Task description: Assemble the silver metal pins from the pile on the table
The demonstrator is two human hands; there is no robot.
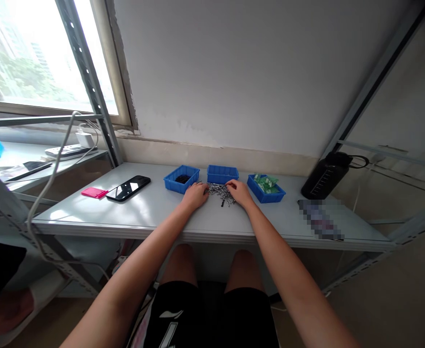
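Your black shorts [248, 319] and bare knees lie nearest the camera, with both your forearms reaching past them, over the near edge of the grey tabletop [212, 226]. Your left hand [196, 195] rests low at the left side of a loose pile of small metal pieces [217, 190], its fingers bent and close together, the tips touching the edge of the pile; you cannot tell from here whether they pinch a piece. Your right hand [239, 192] is at the right side of the same pile, its fingers curled inward and down, with only a small gap at most between thumb and forefinger; whether a piece sits in that gap is too small to tell. The pile lies between your two hands, with a few pieces strayed towards you on the near side, among them a small dark piece [222, 204]. Just beyond it stands the middle blue tray [222, 174]; to the left is the left blue tray [173, 185], holding dark pieces [182, 179], and to the right the right blue tray [272, 198], holding green packets [265, 182]. Farther left lie a black phone [128, 188] and a pink item [95, 193]; far right, a black bottle [326, 176] leans outward
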